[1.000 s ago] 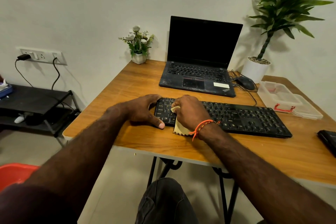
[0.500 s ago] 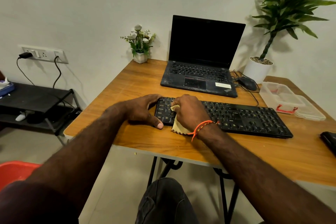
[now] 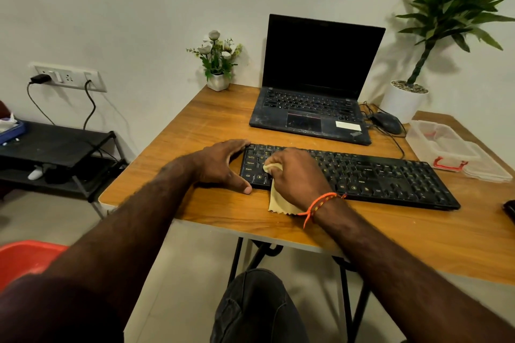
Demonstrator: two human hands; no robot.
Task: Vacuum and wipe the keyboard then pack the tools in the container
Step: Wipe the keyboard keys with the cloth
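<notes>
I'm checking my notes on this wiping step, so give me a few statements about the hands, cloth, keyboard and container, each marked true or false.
1. The right hand grips a yellow cloth on the keyboard. True.
2. The cloth is at the keyboard's right end. False: it is at the left end.
3. The left hand steadies the keyboard's left edge. True.
4. The clear container sits left of the keyboard. False: it sits to the right, near the table's far right edge.
5. The laptop is closed. False: it stands open, with a dark screen.
</notes>
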